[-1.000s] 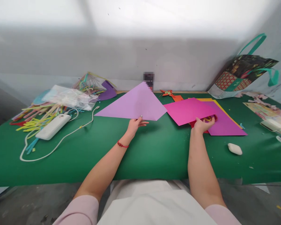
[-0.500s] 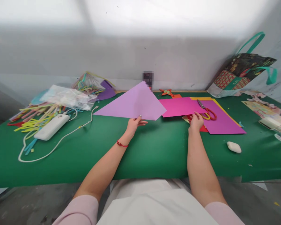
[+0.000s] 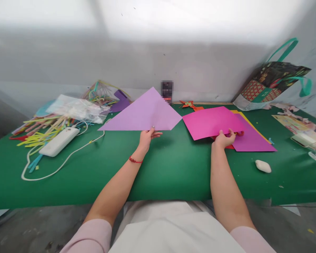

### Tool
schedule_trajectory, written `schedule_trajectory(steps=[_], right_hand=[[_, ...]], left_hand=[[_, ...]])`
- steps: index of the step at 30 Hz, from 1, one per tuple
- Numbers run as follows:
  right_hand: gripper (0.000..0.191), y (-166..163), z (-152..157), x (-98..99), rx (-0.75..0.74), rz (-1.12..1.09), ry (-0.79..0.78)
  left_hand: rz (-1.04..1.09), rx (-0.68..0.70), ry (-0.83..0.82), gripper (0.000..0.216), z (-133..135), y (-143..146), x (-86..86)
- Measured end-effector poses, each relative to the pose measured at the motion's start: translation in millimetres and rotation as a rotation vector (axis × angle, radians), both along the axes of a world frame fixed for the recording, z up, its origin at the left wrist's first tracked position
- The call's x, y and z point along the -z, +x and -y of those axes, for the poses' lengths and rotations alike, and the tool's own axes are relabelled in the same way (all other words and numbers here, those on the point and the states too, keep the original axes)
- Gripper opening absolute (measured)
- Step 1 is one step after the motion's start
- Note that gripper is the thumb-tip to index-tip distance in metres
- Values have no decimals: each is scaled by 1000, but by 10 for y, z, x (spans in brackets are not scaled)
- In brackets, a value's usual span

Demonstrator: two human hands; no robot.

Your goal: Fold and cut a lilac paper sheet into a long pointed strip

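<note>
My left hand point(image 3: 146, 136) pinches the lower edge of a lilac paper folded into a triangle point(image 3: 143, 114) and holds it raised above the green table point(image 3: 171, 168). My right hand point(image 3: 223, 139) grips the near edge of a magenta sheet point(image 3: 213, 122) and lifts it off a stack of coloured papers point(image 3: 252, 138). A red scissor handle point(image 3: 239, 133) peeks out from under that sheet, beside my fingers.
A pile of coloured strips point(image 3: 39, 135), a plastic bag point(image 3: 76, 109), a white power bank point(image 3: 59, 141) and its cord lie at the left. A white eraser-like lump point(image 3: 263, 166) lies at the right. A patterned gift bag point(image 3: 274, 84) leans at the back right, a small orange pinwheel point(image 3: 188, 104) behind.
The magenta sheet lay flat half a second ago with the scissors uncovered; now my right hand has lifted it again over them. The lilac triangle has shifted slightly left and up.
</note>
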State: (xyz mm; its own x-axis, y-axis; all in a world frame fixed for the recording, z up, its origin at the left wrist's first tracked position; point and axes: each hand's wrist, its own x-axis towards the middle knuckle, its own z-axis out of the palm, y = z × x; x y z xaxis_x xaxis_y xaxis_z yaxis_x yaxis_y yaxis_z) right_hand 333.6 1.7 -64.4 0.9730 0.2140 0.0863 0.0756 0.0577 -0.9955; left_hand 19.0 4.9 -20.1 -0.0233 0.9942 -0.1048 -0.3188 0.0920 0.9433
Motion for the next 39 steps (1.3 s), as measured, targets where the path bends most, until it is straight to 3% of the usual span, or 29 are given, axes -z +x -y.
schedule_trajectory(steps=[3,7,12,18,20,27,34,39], right_hand=[[29,70,-12,-33,-149,-185,200],[25,1,-27,-112,-336,-256,340],[19,-189,51,-260,-533,-267,224],[10,-125,329,-454,-178,55,34],[11,-108,390,-461,-124,157,-28],[11,-179,200,-368,-235,214,-189],[13,-125,-165,-436,-336,244,-283],[23,66,-110,-520,-318,299,-423]], left_hand=[[10,-33,16,27,-17,-47,-37],[42,-88,42,28,-42,-113,-82],[64,-169,55,29,-93,-186,-106],[73,-167,42,26,-115,-218,-96],[72,-162,48,27,-110,-213,-92],[90,-160,43,30,-89,-195,-121],[81,-153,59,27,-73,-203,-124],[55,-111,37,25,-75,-169,-70]])
